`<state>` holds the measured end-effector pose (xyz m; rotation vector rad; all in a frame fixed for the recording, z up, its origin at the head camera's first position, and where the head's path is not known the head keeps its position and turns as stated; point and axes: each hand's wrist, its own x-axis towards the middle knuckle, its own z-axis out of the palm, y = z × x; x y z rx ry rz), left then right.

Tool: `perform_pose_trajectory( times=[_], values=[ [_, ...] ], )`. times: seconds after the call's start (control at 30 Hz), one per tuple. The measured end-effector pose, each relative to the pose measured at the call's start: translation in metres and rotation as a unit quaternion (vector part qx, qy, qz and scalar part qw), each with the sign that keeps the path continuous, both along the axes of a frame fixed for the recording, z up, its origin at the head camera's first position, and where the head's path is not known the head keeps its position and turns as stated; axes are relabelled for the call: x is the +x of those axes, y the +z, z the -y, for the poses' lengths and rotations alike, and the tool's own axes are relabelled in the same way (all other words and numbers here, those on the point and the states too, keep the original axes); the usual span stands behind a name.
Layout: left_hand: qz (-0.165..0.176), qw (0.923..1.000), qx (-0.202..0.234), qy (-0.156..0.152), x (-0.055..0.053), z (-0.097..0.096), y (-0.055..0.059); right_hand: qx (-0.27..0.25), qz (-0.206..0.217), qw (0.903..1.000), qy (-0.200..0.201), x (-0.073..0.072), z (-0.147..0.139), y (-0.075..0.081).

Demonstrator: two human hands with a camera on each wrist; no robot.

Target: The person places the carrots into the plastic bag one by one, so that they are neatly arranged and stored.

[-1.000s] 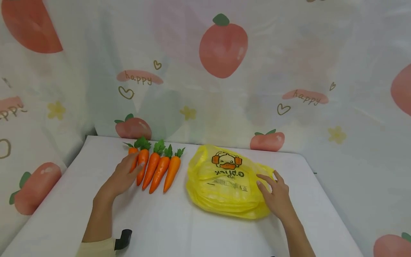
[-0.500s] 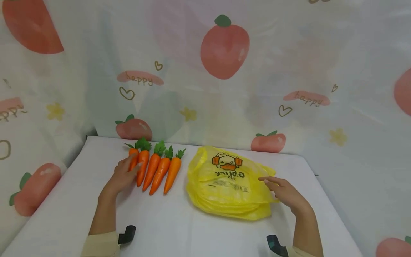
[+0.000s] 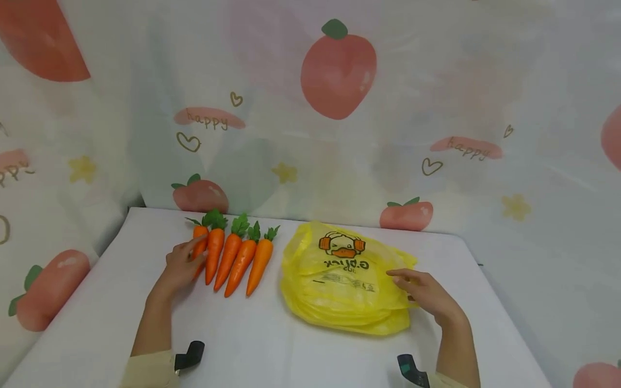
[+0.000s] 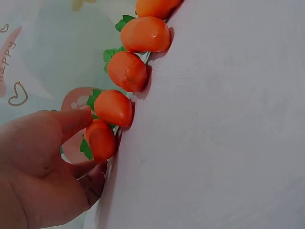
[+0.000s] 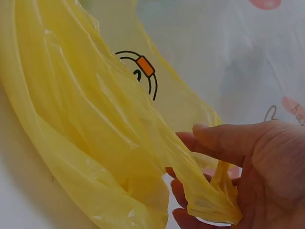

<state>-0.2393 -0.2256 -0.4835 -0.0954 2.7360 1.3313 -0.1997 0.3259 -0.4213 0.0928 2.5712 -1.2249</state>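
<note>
Several orange carrots with green leafy tops lie in a slanting row on the left of the white table. My left hand [image 3: 178, 268] is at the leftmost carrot [image 3: 199, 233], its thumb on one side and fingers on the other. In the left wrist view, that carrot [image 4: 101, 140] sits between thumb and curled fingers, close beside the second carrot [image 4: 114, 109]. A yellow plastic bag [image 3: 335, 310] with a duck print lies spread right of the carrots. My right hand [image 3: 429, 293] holds its right edge; in the right wrist view, the bag's handle [image 5: 209, 202] loops over the curled fingers.
The white table [image 3: 291, 355] stands against a printed cloth backdrop [image 3: 271, 64] with fruit and hearts, along its back and left. The rightmost carrot [image 3: 260, 267] lies a short gap from the bag.
My right hand has turned and its fingers have come together at the bag's edge, the forearm shifting right. My left hand has moved slightly down and left, staying at the leftmost carrot.
</note>
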Motion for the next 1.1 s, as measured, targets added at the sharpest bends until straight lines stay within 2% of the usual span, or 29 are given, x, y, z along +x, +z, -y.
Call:
perform_pose_trajectory(
  times=[0.17, 0.3, 0.43, 0.57, 0.67, 0.8, 0.93, 1.1],
  values=[
    [-0.011, 0.9999, -0.009, 0.01, 0.013, 0.007, -0.003, 0.006, 0.011, 0.9996, 0.024, -0.001, 0.0, -0.002],
    [-0.013, 0.9995, -0.006, 0.027, 0.022, 0.014, 0.001, -0.006, 0.021, 0.9987, 0.047, -0.002, 0.001, -0.005],
    [-0.007, 0.9995, 0.004, 0.031, 0.022, 0.016, 0.008, -0.011, 0.02, 0.9975, 0.067, -0.003, 0.0, -0.002],
    [-0.003, 0.9998, -0.011, 0.014, 0.02, 0.013, 0.015, -0.004, 0.026, 0.9974, 0.068, -0.006, -0.004, 0.002],
    [0.004, 0.9996, -0.025, 0.009, 0.019, 0.01, 0.016, -0.006, 0.029, 0.9974, 0.066, -0.006, -0.008, 0.002],
    [0.008, 0.9993, -0.029, 0.02, 0.021, 0.01, 0.014, -0.016, 0.024, 0.9969, 0.074, -0.007, -0.011, 0.003],
    [-0.002, 0.9994, -0.029, 0.021, 0.023, 0.01, 0.014, -0.017, 0.011, 0.9975, 0.068, -0.008, -0.012, 0.002],
    [-0.043, 0.9987, -0.028, 0.004, 0.026, 0.009, 0.024, -0.003, -0.015, 0.9987, 0.048, -0.011, -0.011, -0.003]
  ],
)
